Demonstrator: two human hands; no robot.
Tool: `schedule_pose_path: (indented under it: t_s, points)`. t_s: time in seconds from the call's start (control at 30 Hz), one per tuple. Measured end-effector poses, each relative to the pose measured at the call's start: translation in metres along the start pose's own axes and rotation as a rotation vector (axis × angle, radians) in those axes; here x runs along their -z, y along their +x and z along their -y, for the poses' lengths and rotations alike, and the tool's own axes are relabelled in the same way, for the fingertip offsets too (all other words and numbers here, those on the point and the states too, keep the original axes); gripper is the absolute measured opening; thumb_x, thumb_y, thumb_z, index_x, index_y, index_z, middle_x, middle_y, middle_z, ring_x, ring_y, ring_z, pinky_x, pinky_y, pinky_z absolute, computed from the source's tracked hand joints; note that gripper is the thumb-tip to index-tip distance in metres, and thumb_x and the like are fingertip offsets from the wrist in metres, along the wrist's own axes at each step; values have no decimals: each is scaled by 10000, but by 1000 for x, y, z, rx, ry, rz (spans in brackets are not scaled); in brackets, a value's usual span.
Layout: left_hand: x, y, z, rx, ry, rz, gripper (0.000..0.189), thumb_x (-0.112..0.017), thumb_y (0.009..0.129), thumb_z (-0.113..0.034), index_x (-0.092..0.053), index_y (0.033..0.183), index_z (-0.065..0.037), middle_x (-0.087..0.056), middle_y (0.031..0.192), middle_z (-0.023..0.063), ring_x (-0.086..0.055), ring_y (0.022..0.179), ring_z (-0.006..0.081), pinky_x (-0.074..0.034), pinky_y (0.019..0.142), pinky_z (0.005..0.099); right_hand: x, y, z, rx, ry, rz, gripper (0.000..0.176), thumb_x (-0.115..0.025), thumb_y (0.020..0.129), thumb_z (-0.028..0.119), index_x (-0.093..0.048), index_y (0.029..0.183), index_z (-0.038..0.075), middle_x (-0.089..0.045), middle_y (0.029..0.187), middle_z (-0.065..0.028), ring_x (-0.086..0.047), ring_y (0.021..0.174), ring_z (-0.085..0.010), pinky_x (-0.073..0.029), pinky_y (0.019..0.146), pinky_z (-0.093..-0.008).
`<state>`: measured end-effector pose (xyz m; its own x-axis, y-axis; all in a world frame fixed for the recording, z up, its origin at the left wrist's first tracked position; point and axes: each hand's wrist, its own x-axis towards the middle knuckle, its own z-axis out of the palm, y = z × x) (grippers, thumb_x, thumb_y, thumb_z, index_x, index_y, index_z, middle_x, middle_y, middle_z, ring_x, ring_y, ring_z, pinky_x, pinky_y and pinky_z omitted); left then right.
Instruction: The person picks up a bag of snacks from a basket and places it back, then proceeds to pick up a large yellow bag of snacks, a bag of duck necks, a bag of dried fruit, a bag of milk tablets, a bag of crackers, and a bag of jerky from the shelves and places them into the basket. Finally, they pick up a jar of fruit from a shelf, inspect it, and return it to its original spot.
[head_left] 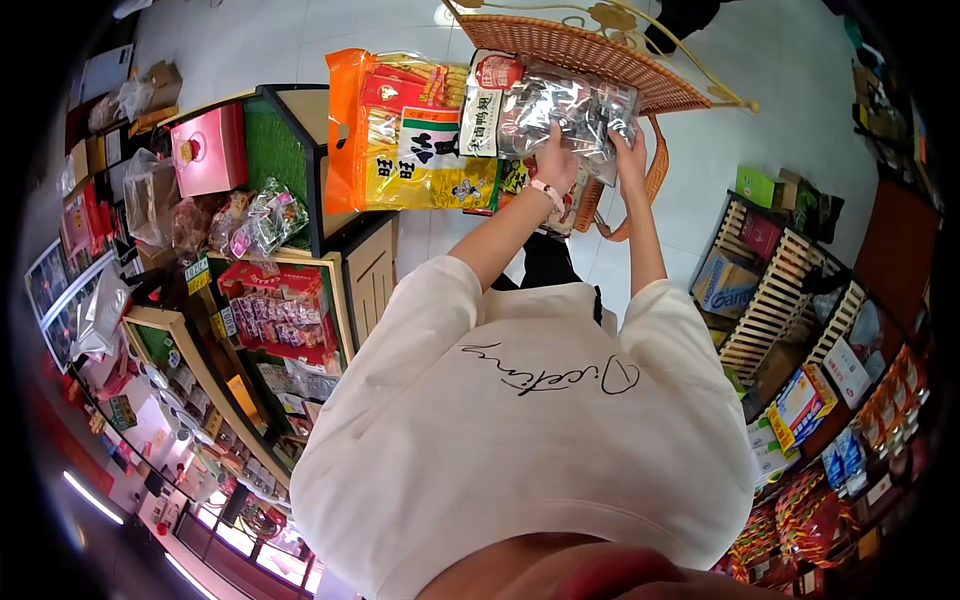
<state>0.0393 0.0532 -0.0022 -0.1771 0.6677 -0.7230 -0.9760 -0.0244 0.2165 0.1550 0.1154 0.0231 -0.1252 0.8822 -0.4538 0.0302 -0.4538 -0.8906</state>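
Note:
Both my hands are raised in front of my white T-shirt. My left hand (553, 165), with a pink band on its wrist, grips the lower edge of a clear bag of silver-wrapped snacks (560, 105). My right hand (630, 155) holds the same bag at its right corner. A large orange snack bag (400, 130) with red and yellow packs inside lies right beside it on the left, touching it; I cannot tell whether a hand holds it. Just beyond both bags is a woven orange basket (590, 50).
On the left, shelves hold packaged snacks, a pink box (210, 150) and a red carton of sweets (275, 310). On the right, a slatted wooden rack (770, 290) carries boxes and bright packets. White tiled floor (720, 150) runs between them.

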Motion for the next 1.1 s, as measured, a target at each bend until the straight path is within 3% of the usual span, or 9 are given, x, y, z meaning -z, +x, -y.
schedule_pose_path:
  t_s: [0.37, 0.5, 0.57, 0.63, 0.7, 0.83, 0.9, 0.97, 1.1]
  points:
    - [94, -92, -60, 167, 676, -14, 447, -495, 870, -436, -489, 1177, -112, -590, 1066, 55, -543, 859, 105, -428, 785, 263, 10, 4, -19, -34, -74, 37, 642, -597, 812, 171, -263, 1334, 4, -492, 1176, -143, -482, 1052, -196, -375, 901, -297]
    - [206, -141, -94, 7, 945, -350, 370, -549, 837, -396, -583, 1038, -88, -647, 899, 66, -594, 748, 112, -442, 628, 228, 2, -7, -12, -124, -47, -60, 667, -574, 828, 306, -266, 1331, -3, -464, 1215, -162, -455, 1106, -229, -348, 938, -315]
    - [291, -172, -100, -242, 1095, -414, 327, -557, 835, -336, -584, 1013, -62, -651, 877, 78, -596, 713, 118, -452, 604, 228, 6, -13, -33, -25, -215, -179, 681, -521, 846, 391, -260, 1335, -4, -435, 1240, -181, -438, 1131, -250, -337, 950, -327]
    - [339, -214, -108, -261, 968, -559, 297, -565, 828, -292, -587, 994, -47, -653, 841, 84, -605, 712, 130, -469, 623, 246, -8, -52, -22, 5, -93, -279, 662, -492, 850, 394, -291, 1321, -27, -417, 1282, -184, -385, 1195, -293, -271, 1004, -359]
    - [373, -259, -110, -218, 855, -685, 303, -557, 821, -305, -599, 977, -49, -659, 810, 84, -617, 729, 146, -478, 649, 263, -19, -98, -25, 323, -506, -556, 627, -462, 860, 411, -342, 1287, -33, -426, 1278, -210, -410, 1176, -346, -291, 1001, -402]
    - [430, -346, -93, -353, 1360, -863, 271, -517, 807, -295, -639, 918, -79, -666, 777, 99, -638, 733, 204, -483, 677, 307, -37, -148, -74, -163, -643, -613, 595, -456, 863, 406, -386, 1255, -35, -419, 1288, -226, -455, 1134, -371, -328, 983, -420]
    - [464, -375, -73, -324, 1208, -823, 270, -514, 804, -294, -650, 913, -88, -668, 784, 101, -641, 751, 214, -486, 683, 315, -47, -158, -126, -169, -850, -558, 553, -482, 848, 387, -452, 1197, -40, -490, 1212, -236, -515, 1066, -367, -387, 920, -422]
    - [500, -394, -48, -329, 1067, -781, 278, -515, 800, -303, -658, 913, -94, -670, 786, 100, -643, 765, 220, -487, 689, 323, -38, -139, -209, 175, -788, -23, 510, -483, 834, 343, -481, 1164, -46, -544, 1126, -252, -541, 1031, -358, -420, 859, -404]
    - [541, -435, -1, -358, 963, -795, 297, -512, 807, -319, -662, 946, -105, -668, 826, 115, -645, 781, 227, -492, 702, 336, -111, -208, -235, -3, -1138, 231, 419, -506, 776, 191, -490, 1138, -21, -592, 1040, -226, -560, 997, -366, -445, 804, -397]
